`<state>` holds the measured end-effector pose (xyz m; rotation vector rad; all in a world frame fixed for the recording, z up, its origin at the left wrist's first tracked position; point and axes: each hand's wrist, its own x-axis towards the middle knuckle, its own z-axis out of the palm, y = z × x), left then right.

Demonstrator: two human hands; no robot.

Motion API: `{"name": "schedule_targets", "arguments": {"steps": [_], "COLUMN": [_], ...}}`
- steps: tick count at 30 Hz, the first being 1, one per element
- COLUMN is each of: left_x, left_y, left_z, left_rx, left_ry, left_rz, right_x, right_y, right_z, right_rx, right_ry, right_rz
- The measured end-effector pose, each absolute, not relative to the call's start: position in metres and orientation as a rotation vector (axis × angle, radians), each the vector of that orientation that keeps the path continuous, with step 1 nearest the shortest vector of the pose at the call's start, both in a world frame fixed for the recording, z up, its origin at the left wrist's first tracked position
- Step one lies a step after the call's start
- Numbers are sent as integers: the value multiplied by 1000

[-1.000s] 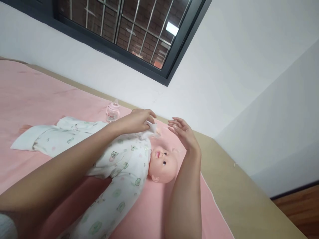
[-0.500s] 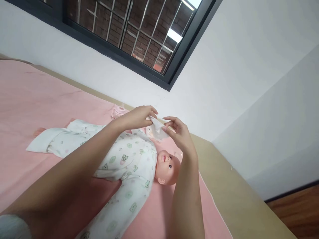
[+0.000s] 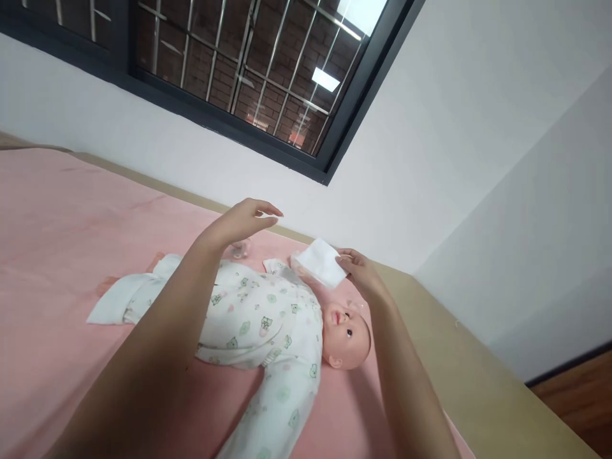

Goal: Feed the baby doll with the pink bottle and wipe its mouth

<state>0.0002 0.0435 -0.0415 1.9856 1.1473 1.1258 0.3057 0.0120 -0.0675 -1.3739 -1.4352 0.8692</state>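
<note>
Head view: the left hand (image 3: 248,220) has released the thin white cloth (image 3: 320,261), fingers slightly parted; the right hand (image 3: 361,274) pinches it, now squarish instead of bunched, beside the smooth-headed doll (image 3: 272,312) in printed clothes on pink fabric (image 3: 90,229).

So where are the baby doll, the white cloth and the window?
Baby doll (image 3: 270,312), head view: on its clothed chest.
White cloth (image 3: 321,262), head view: on its middle.
Window (image 3: 261,44), head view: on its dark pane.
</note>
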Motion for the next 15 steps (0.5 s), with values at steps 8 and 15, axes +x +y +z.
{"name": "schedule_targets", "arguments": {"steps": [8, 15], "left_x": [-16, -17], "left_y": [48, 45], "left_z": [-44, -41], "left_rx": [1786, 1798], "left_ry": [1252, 1248], "left_rz": [1271, 1268], "right_x": [329, 319], "right_y": [60, 97], "right_z": [-63, -61], "right_rx": [-1596, -1535], "right_ry": [-1511, -1563], "right_rz": [806, 728]}}
